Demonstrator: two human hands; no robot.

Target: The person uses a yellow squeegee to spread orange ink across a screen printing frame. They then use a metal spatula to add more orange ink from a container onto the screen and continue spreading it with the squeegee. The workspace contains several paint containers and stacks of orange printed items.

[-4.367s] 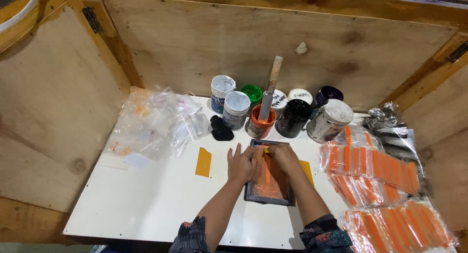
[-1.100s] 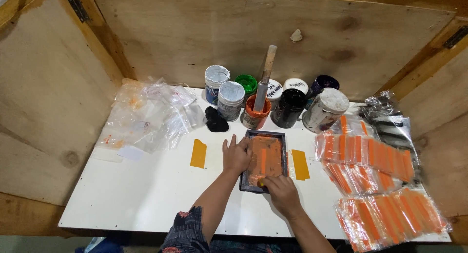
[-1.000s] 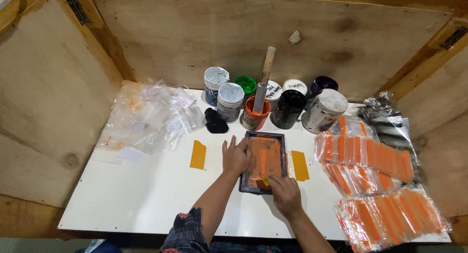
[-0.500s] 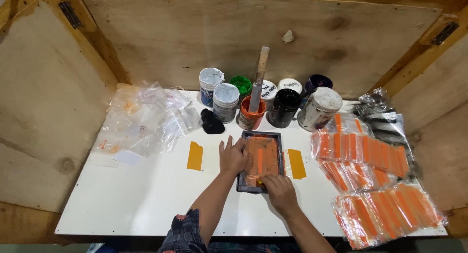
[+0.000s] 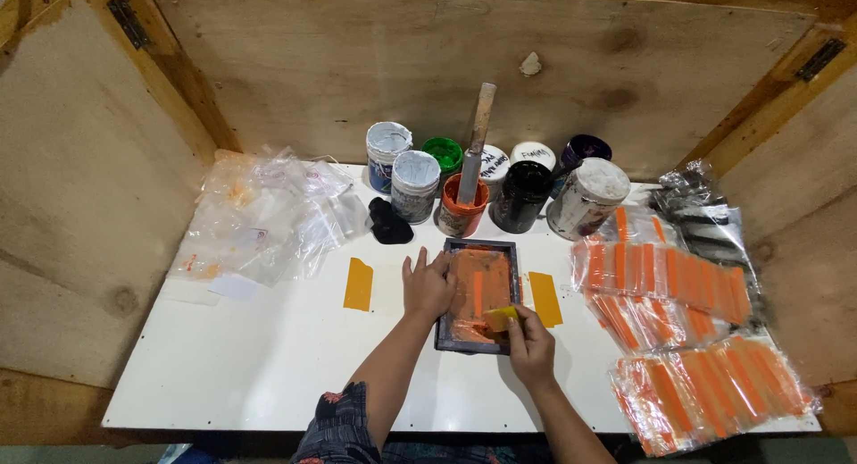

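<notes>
- The dark frame, smeared with orange paint, lies flat on the white table straight ahead of the person, between both hands; its long axis runs near to far.
- The left hand rests on the frame's left edge, fingers spread and lying flat, pressing rather than gripping.
- The right hand sits at the frame's near right corner, fingers closed around a small yellow scraper whose edge touches the orange surface at the near end.
- Both hands touch the frame; the right one is nearer to the person, the left further up the side.
- Just beyond the frame's far end stands an orange paint pot with a stick upright in it.
- Orange strips in clear bags lie well to the right.
</notes>
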